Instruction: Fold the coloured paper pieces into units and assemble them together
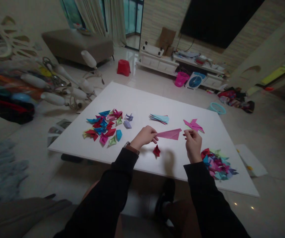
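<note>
My left hand (147, 136) pinches the narrow end of a pink folded paper strip (170, 134), which widens toward the right. My right hand (193, 143) is just beyond the wide end, with its fingers curled together; a small gap shows between it and the strip. Whether anything is in its fingertips I cannot make out. Behind the right hand lie bright pink folded paper pieces (194, 125). A small red folded paper piece (157, 151) sits on the white table (132, 96) below the strip. Farther back is a fanned stack of folded papers (159, 118), light blue on top.
Several coloured folded paper pieces (104, 127) are spread at the table's left. A denser pile (218, 164) lies near the right front corner. Beyond the table stand a red stool (123, 67), a pink basket (181, 79) and a blue-and-white fan (195, 80).
</note>
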The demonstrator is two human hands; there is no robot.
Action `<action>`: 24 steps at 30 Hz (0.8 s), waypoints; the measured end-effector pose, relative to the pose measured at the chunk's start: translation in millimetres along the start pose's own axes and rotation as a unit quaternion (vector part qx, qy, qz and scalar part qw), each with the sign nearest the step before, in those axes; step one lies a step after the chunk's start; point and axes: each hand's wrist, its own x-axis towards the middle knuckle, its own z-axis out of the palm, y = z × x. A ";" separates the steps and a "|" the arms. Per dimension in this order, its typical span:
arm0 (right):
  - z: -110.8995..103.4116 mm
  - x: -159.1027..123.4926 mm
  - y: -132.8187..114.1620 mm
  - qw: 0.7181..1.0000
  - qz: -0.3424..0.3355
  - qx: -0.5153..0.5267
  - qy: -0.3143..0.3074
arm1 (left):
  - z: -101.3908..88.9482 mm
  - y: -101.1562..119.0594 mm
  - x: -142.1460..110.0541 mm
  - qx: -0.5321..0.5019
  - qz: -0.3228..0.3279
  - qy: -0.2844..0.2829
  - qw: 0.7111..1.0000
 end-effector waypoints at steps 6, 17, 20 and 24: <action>9.0 -21.1 -23.6 0.922 -0.329 -0.159 -0.128 | 6.4 6.0 -1.2 -0.073 -0.042 -0.014 0.996; 23.1 -13.7 -17.3 0.850 -0.428 -0.285 -0.114 | 3.9 15.6 -15.8 -0.132 -0.076 -0.069 0.986; 23.0 8.4 -7.4 0.866 -0.387 -0.302 -0.095 | 2.7 16.8 -18.6 -0.127 -0.079 -0.051 0.988; 44.7 48.4 2.8 0.877 -0.275 -0.378 -0.111 | 8.8 17.8 -20.7 -0.079 -0.044 0.018 0.996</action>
